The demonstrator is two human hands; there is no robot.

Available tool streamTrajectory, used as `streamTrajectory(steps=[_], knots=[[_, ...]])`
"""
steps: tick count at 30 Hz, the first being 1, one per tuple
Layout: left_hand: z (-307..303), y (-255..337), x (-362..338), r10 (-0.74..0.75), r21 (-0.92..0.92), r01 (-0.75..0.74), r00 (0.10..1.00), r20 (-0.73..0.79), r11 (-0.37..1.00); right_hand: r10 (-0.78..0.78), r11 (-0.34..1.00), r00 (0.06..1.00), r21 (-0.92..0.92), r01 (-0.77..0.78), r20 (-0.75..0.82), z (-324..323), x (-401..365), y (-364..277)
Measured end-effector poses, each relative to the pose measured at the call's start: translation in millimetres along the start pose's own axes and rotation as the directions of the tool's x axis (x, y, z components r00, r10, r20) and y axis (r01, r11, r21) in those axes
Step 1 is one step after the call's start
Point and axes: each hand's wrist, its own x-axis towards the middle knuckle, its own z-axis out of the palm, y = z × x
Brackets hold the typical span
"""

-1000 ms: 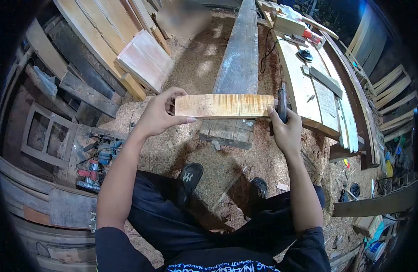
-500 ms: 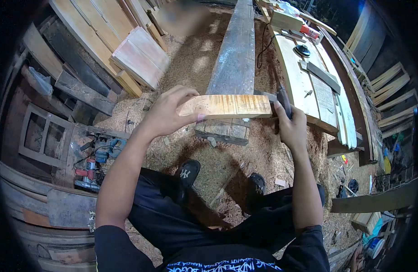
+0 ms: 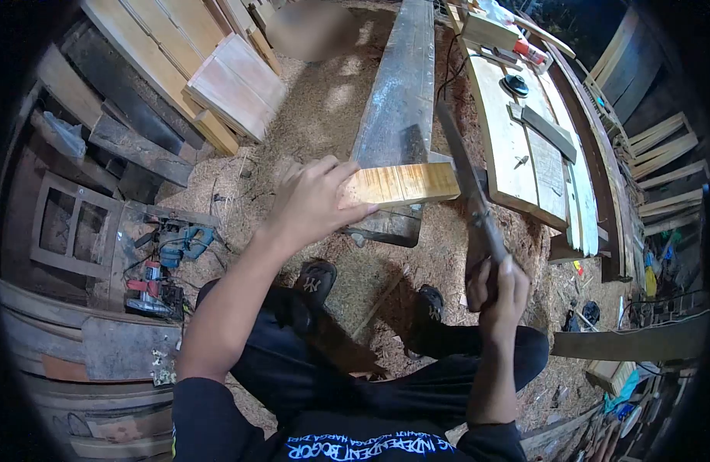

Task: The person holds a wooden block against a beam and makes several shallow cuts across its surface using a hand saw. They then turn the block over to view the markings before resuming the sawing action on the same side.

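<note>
My left hand [image 3: 312, 199] grips the left end of a pale wooden block [image 3: 405, 183], with the thumb along its near side. The block lies across the near end of a long dark plank [image 3: 397, 100]. My right hand [image 3: 503, 289] is closed round the handle of a long-bladed tool [image 3: 469, 173], which looks like a saw or large knife. Its blade points up and away, close to the block's right end; whether the two touch, I cannot tell.
On the right, a light wooden workbench [image 3: 497, 123] holds a round black tool [image 3: 514, 85] and a grey bar [image 3: 549, 132]. Power tools [image 3: 177, 246] lie at the left. Boards [image 3: 243, 85] lean at the upper left. Sawdust covers the floor.
My right hand has moved down toward me, away from the block's right end, and the blade has come into full view. My left hand has shifted right along the block.
</note>
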Motion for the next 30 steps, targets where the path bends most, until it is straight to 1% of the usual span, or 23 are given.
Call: streamTrajectory(steps=[1, 2, 3, 4, 5, 6, 7, 10, 12, 14, 16, 18, 21, 28, 30], knots=[[-1.0, 2.4, -0.1, 0.004, -0.005, -0.004, 1.000, 0.007, 1.000, -0.071, 0.997, 0.996, 0.008, 0.071, 0.060, 2.4, -7.4, 4.9], [-1.5, 4.6, 0.1, -0.039, -0.012, 0.039, 0.999, 0.028, 0.999, -0.017, 0.999, 0.999, 0.052, 0.016, 0.028, 8.8, -18.2, 6.2], [-1.5, 6.0, 0.9, -0.080, -0.018, 0.081, 0.996, 0.048, 0.997, -0.021, 0.995, 0.999, 0.097, 0.018, 0.026, 11.9, -24.6, 9.1], [-0.7, 6.9, 1.3, -0.077, -0.026, 0.078, 0.996, 0.054, 0.997, -0.025, 0.990, 0.999, 0.140, 0.021, 0.026, 14.0, -30.4, 11.9], [0.0, 7.1, 1.4, -0.048, -0.001, 0.048, 0.998, 0.042, 0.999, -0.021, 0.991, 1.000, 0.134, 0.017, 0.022, 16.4, -36.7, 10.7], [0.5, 6.6, 1.7, -0.022, 0.024, 0.021, 0.999, 0.028, 0.999, -0.029, 0.988, 0.999, 0.155, 0.022, 0.043, 18.9, -41.8, 9.4], [0.2, 6.5, 1.4, -0.027, 0.016, 0.026, 0.999, 0.030, 1.000, -0.035, 0.984, 0.997, 0.177, 0.023, 0.065, 22.5, -45.9, 7.4], [0.5, 4.7, 1.8, -0.045, 0.006, 0.045, 0.997, 0.057, 0.999, 0.008, 0.988, 0.993, 0.155, -0.026, 0.116, 33.2, -53.6, -8.1], [4.4, 1.8, 1.8, 0.005, 0.013, -0.005, 1.000, 0.013, 1.000, 0.011, 0.988, 0.990, 0.149, -0.032, 0.138, 34.0, -54.4, -7.8], [5.3, 1.6, 0.9, 0.004, 0.024, -0.004, 1.000, 0.012, 1.000, 0.028, 0.991, 0.986, 0.122, -0.048, 0.162, 36.3, -56.2, -5.5], [4.4, 1.9, 0.9, 0.005, 0.040, -0.005, 1.000, 0.010, 0.999, 0.018, 0.994, 0.988, 0.103, -0.034, 0.150, 41.5, -57.8, -5.4], [3.3, 2.2, 1.9, -0.046, 0.037, 0.043, 0.995, 0.087, 0.998, 0.023, 0.985, 0.992, 0.168, -0.043, 0.120, 42.7, -60.3, 0.2], [5.7, 2.0, 1.6, -0.053, 0.042, 0.050, 0.996, 0.078, 0.998, 0.031, 0.992, 0.989, 0.118, -0.048, 0.143, 40.3, -59.8, -2.7], [7.0, 2.1, -0.3, -0.020, 0.056, 0.017, 0.999, 0.042, 0.998, 0.056, 0.985, 0.987, 0.152, -0.079, 0.152, 42.4, -66.7, -3.2], [2.1, 7.6, 0.4, -0.050, 0.061, 0.045, 0.996, 0.073, 0.997, 0.069, 0.993, 0.987, 0.090, -0.082, 0.143, 43.1, -68.2, -5.6]])
